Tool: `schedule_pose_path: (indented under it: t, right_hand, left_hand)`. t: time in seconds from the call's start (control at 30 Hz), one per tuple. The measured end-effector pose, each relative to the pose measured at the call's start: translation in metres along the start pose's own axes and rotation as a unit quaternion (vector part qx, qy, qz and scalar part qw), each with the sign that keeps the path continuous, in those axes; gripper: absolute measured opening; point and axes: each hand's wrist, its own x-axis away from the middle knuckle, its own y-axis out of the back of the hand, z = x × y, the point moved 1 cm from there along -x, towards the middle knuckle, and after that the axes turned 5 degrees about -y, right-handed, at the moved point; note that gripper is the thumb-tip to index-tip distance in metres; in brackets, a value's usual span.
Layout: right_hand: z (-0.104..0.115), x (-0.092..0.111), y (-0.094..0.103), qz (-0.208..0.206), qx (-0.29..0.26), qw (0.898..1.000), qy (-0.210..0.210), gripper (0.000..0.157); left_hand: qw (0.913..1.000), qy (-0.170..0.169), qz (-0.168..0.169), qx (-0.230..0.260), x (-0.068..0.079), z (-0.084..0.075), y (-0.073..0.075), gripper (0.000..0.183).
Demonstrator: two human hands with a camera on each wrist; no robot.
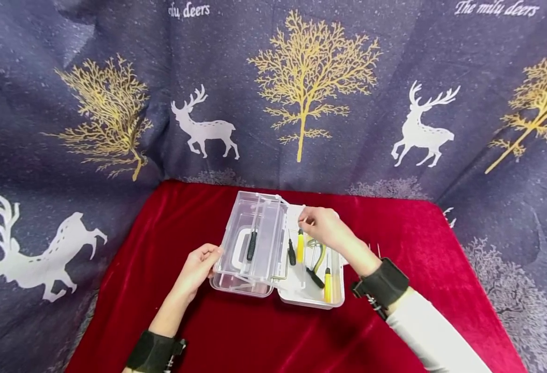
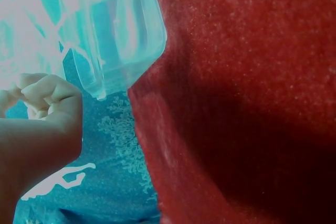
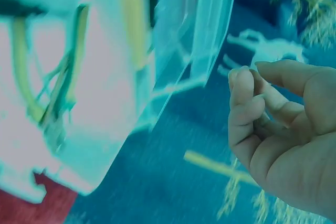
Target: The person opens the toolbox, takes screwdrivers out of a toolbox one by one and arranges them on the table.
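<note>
A toolbox lies open on red cloth. Its clear plastic upper part (image 1: 231, 259) is to the left, and its white base (image 1: 301, 298) to the right. My left hand (image 1: 201, 264) grips the clear part's near left edge; a black-handled screwdriver (image 1: 252, 246) lies in that part. Over the far side of the base hovers my right hand (image 1: 322, 225), fingers curled and thumb near the index fingertip; no object shows clearly between them in the right wrist view. Inside the base are a small black screwdriver (image 1: 291, 253), yellow-handled tools (image 1: 327, 287) and pliers with yellow-and-black handles (image 1: 319, 259).
Red cloth (image 1: 394, 228) covers the table. A couple of thin metal pieces (image 1: 378, 250) lie on it right of the box, beside my right forearm. A dark curtain (image 1: 264, 119) with deer and trees hangs behind and at both sides.
</note>
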Motion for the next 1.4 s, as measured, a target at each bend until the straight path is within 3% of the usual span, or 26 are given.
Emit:
schedule_pose_path:
  t: [0.27,0.7,1.07,1.4]
  right_hand:
    - [0.044,-0.022,-0.032,0.029,0.018,0.997,0.072,0.006]
    - [0.071,-0.028,-0.072,0.105,0.032,0.99,0.089,0.01]
    - [0.07,-0.03,-0.076,0.118,0.031,0.989,0.085,0.011]
    - [0.076,-0.033,-0.073,0.154,0.054,0.985,0.05,0.009]
  left_hand:
    - [1.0,0.003,0.002,-0.001,0.001,-0.002,-0.002,0.031]
    - [0.9999,0.013,-0.004,0.003,0.002,0.0,-0.003,0.033]
    - [0.9998,0.018,-0.005,0.007,0.003,0.0,-0.002,0.034]
    - [0.9998,0.014,-0.002,0.015,0.002,0.0,-0.004,0.035]
